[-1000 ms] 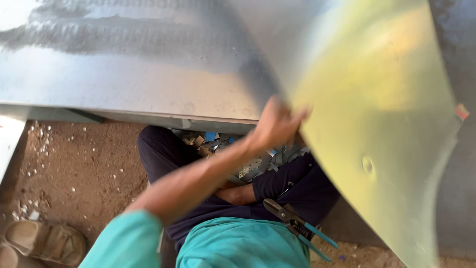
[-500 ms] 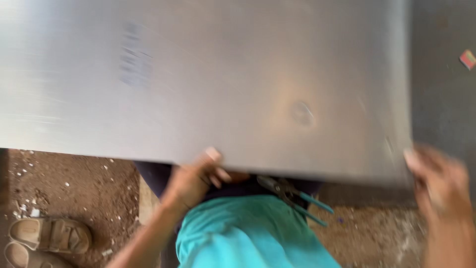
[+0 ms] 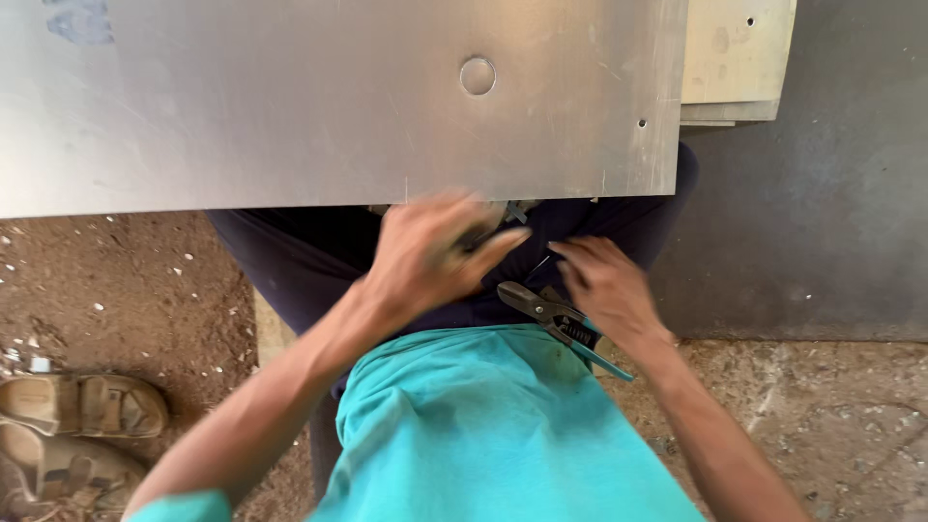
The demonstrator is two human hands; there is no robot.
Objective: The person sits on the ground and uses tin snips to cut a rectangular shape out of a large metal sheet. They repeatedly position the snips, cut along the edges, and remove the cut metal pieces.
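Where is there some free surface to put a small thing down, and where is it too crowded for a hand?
The metal sheet is bare left of its round mark. The dirt floor is free between the sheet's edge and the sandals. The lap is crowded: left hand, right hand and pliers lie close together.

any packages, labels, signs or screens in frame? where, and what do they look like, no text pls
None legible. Nearest candidate: a faint bluish smudge or stamp at the top left corner of the grey metal sheet, irregular and too blurred to tell. No packages, signs or screens.
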